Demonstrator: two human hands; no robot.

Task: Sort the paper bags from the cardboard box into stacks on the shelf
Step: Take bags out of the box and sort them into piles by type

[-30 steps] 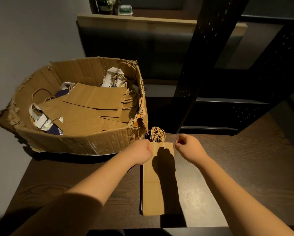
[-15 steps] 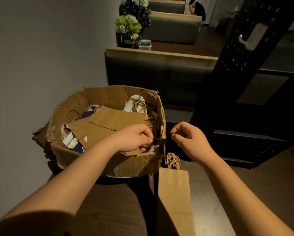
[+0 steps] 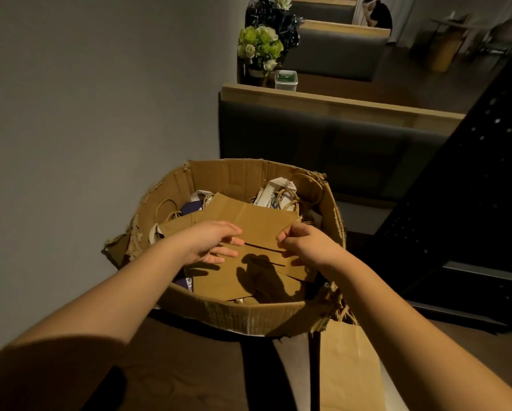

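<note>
Both hands in cardboard box (image 3: 249, 317), left hand (image 3: 211, 241) fingers spread on flat brown bag (image 3: 257, 223), right hand (image 3: 305, 244) pinching its edge, bag lying crosswise

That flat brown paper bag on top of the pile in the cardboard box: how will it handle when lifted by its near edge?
The top brown paper bag looks folded flat and thin, so probably light and apt to droop. It overlaps other bags in the cardboard box, so it may drag one along. The left hand and right hand at its edge should steady it.

Both bare forearms reach forward, left hand (image 3: 211, 243) with fingers extended, right hand (image 3: 305, 244) with fingertips pinched.
</note>
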